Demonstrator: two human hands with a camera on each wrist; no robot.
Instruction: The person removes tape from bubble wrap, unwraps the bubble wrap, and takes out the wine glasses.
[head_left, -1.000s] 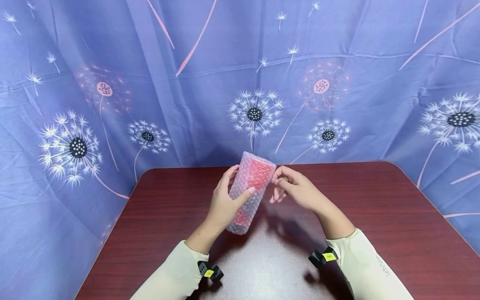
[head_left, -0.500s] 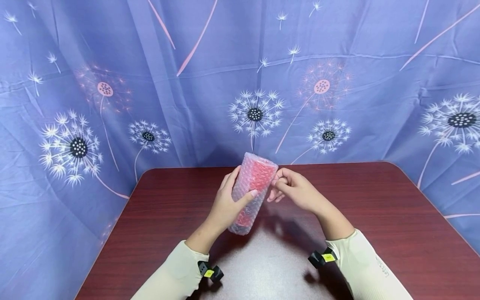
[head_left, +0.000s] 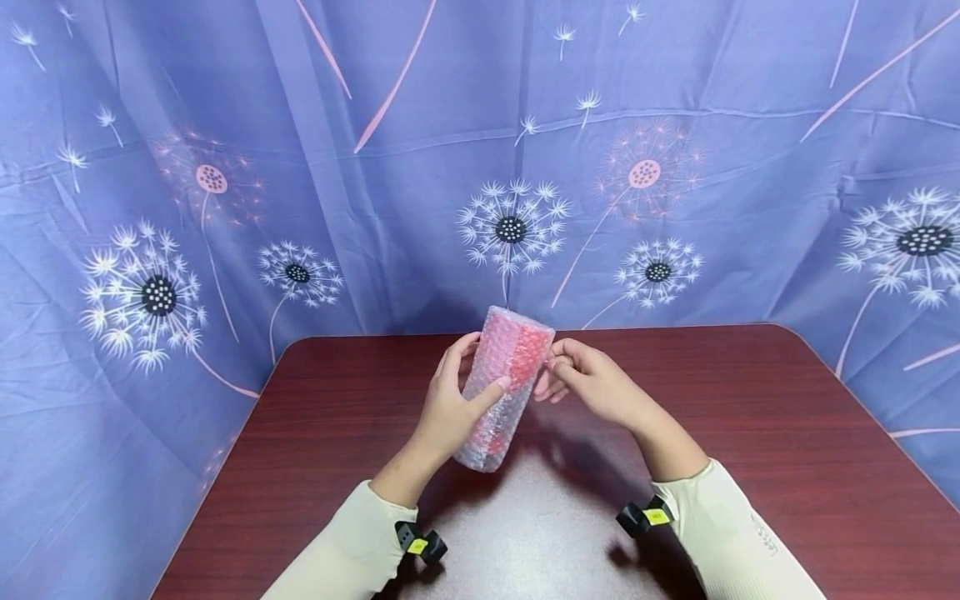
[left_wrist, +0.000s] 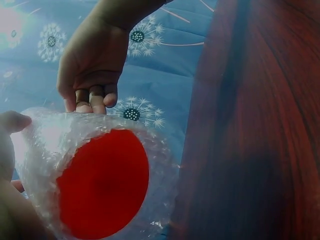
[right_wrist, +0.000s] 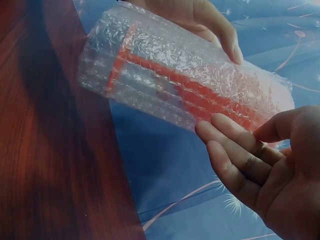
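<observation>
One bubble-wrapped package (head_left: 502, 414) is grasped, tilted above the surface (head_left: 337, 417), by the left grip (head_left: 445, 406); whether the right grip (head_left: 592, 382) pinches its edge cannot be told. Apparent step: working that edge; next, likely, a sure pinch.

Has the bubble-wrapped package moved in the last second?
Yes, slightly: the package has turned in the left hand, its upper red area now starting further right against the central dandelion on the curtain; as a whole it has barely shifted.
</observation>
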